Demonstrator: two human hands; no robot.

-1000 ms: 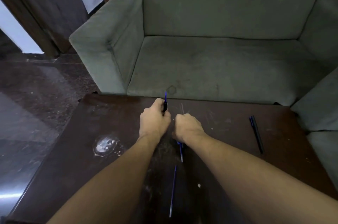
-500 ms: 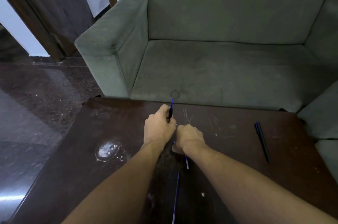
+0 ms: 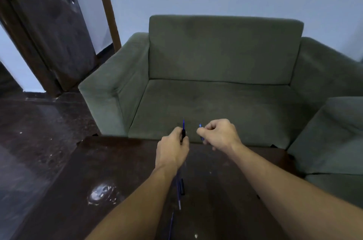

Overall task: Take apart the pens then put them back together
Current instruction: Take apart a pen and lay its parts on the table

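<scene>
Above table (image 3: 121, 161): left hand (image 3: 171, 152) grip clamps pen (image 3: 183, 131) upright, tip up; right hand (image 3: 220, 135) pinches blue piece (image 3: 200, 126).

A home living room (green sofa (image 3: 216, 82), wooden door (image 3: 49, 24)).

Our left hand (image 3: 171, 153) and right hand (image 3: 220, 135) hover side by side, apart, over the table's (image 3: 110, 163) far edge; loose pen parts (image 3: 180, 190) lie on it nearer us; the sofa (image 3: 222, 86) stands behind.
</scene>
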